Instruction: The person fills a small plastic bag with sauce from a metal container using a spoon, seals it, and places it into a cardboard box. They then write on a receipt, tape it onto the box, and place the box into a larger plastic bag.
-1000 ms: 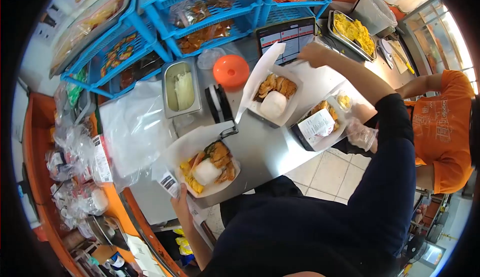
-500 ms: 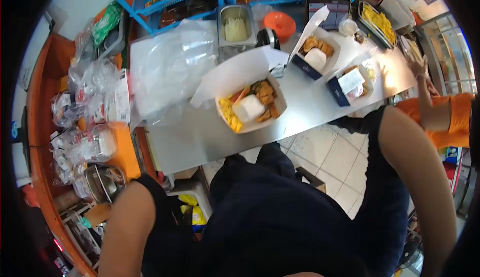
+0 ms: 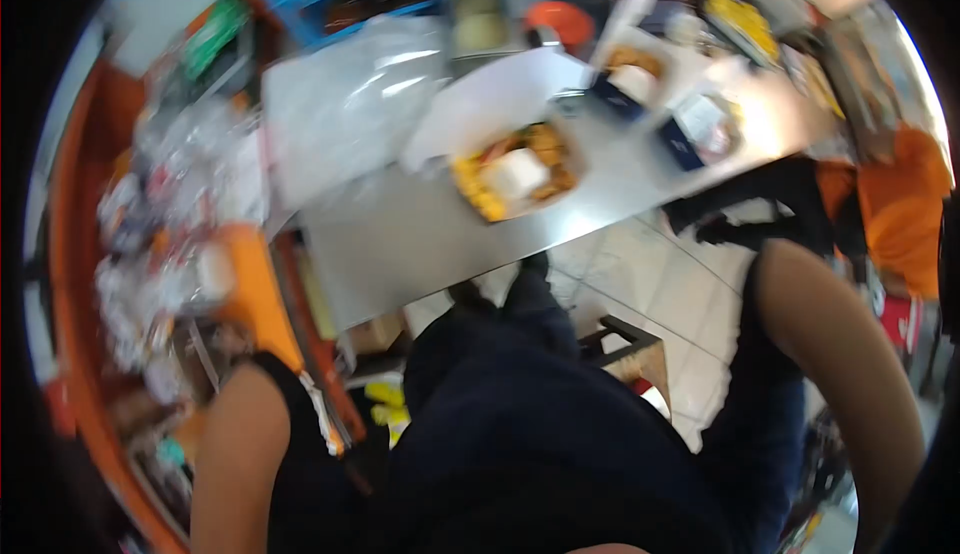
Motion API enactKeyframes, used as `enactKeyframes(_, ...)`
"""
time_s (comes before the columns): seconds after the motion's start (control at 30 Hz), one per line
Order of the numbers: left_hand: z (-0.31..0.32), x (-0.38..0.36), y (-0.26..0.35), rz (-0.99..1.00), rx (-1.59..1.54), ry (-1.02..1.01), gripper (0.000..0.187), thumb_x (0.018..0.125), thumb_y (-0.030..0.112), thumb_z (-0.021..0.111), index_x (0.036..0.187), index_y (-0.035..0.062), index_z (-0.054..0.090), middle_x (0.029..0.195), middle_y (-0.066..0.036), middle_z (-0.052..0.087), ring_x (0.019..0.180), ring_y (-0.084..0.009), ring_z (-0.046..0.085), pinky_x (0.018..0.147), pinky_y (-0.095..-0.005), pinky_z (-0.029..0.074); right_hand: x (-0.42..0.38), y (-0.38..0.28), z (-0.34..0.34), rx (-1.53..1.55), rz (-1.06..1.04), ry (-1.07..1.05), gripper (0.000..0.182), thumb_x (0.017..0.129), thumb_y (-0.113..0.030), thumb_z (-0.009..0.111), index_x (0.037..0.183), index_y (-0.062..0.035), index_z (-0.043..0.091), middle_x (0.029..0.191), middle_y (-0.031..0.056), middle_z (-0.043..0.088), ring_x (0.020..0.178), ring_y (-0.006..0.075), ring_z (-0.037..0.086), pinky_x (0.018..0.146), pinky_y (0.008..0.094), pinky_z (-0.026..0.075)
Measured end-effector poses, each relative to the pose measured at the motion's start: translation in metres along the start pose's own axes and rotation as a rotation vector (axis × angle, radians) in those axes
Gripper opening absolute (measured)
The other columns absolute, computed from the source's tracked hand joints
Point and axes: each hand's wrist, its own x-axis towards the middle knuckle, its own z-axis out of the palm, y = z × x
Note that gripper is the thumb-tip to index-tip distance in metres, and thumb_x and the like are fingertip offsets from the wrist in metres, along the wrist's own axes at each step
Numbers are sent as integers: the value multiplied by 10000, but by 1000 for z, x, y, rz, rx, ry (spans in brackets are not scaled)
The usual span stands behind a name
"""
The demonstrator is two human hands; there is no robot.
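Observation:
Neither of my hands is in the head view; only my bare arms show, hanging down at the lower left and lower right. On the metal table [image 3: 390,254] in front of me stands an open meal box [image 3: 497,213] with a white block, likely rice, yellow food and browned pieces in it. Its white lid is folded back. Two dark-sided boxes stand farther right: an open one [image 3: 612,97] with browned food, and another [image 3: 684,146] with a white item on top. The picture is blurred.
Plastic bags [image 3: 350,114] lie at the table's left. Behind are a metal container [image 3: 477,24], a red-orange bowl [image 3: 560,24], blue racks [image 3: 400,9] and a tray of yellow food [image 3: 740,24]. A person in an orange top [image 3: 900,214] stands at right. Clear plastic packaging [image 3: 200,164] fills the left shelf.
My view has shifted, so the table and boxes sit slightly higher and look blurrier. The person in orange has moved, and their arm no longer reaches up at the table's right end.

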Motion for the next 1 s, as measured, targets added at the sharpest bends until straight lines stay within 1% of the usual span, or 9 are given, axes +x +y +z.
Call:
enactKeyframes(0.1, -16, -60, -23, -271, 132, 204, 501, 889, 107, 630, 1332, 26, 410, 1071, -115, 615, 907, -155, 590, 830, -264, 476, -56, -33, 27, 102, 260, 12, 210, 823, 1, 639, 1021, -56, 602, 917, 91, 640, 832, 177, 601, 702, 277, 461)
enactKeyframes(0.23, 17, -228, -85, -1273, 282, 333, 559, 886, 84, 634, 1379, 26, 375, 1086, -118, 612, 921, -150, 589, 845, -254, 472, -211, -143, 109, 550, 1170, -246, 217, 818, 24, 656, 1015, -47, 597, 941, 89, 641, 865, 169, 597, 726, 260, 458)
enactKeyframes(0.37, 30, -327, -114, -1415, 315, 77, 649, 862, 60, 647, 1420, 37, 316, 1120, -111, 591, 1014, -192, 564, 944, -340, 427, -310, -245, 142, 971, 1753, -421, 132, 882, -16, 623, 1012, -16, 648, 909, 84, 652, 763, 154, 599, 661, 260, 470)
enactKeyframes(0.47, 25, -341, -120, -937, 1127, -210, 556, 849, 90, 648, 1367, 118, 449, 1121, -56, 581, 1087, -223, 513, 992, -405, 354, -354, -241, 153, 719, 1373, -576, 176, 877, -20, 632, 1050, -9, 665, 871, 89, 663, 718, 147, 601, 630, 251, 466)
enactKeyframes(0.53, 13, -336, -114, -1191, 1085, -622, 401, 838, 171, 660, 1233, 201, 600, 1117, -3, 572, 1103, -234, 468, 987, -421, 316, -360, -235, 153, 712, 1389, -623, 190, 851, 4, 641, 1038, -6, 673, 839, 105, 659, 708, 175, 608, 620, 261, 466)
enactKeyframes(0.67, -3, -323, -108, -1251, 903, -695, 395, 811, 264, 682, 1202, 236, 638, 1206, 48, 544, 1076, -230, 458, 956, -404, 334, -342, -223, 149, 677, 1496, -542, 220, 826, 44, 628, 1030, -13, 685, 801, 121, 650, 690, 210, 614, 589, 283, 464)
enactKeyframes(0.8, -11, -335, -103, -1174, 861, -666, 474, 790, 258, 690, 1254, 219, 604, 1234, 16, 554, 1073, -247, 454, 977, -395, 324, -330, -160, 131, 179, 796, -804, 371, 689, 59, 638, 1016, -107, 692, 929, 86, 659, 877, 226, 597, 818, 376, 408)
enactKeyframes(0.9, -11, -339, -103, -1140, 866, -700, 499, 781, 244, 693, 1268, 205, 588, 1276, 14, 538, 1084, -255, 444, 989, -390, 315, -338, -101, 138, 135, 715, -1177, 281, 696, 4, 682, 927, -155, 688, 894, 32, 662, 912, 216, 549, 859, 360, 327)
enactKeyframes(1.0, -13, -343, -105, -1139, 890, -681, 570, 759, 293, 714, 1301, 213, 560, 1275, 56, 542, 1084, -250, 446, 994, -399, 305, -338, -79, 143, 146, 828, -1022, 229, 693, -29, 718, 898, -121, 677, 882, 27, 666, 853, 200, 547, 815, 341, 380)
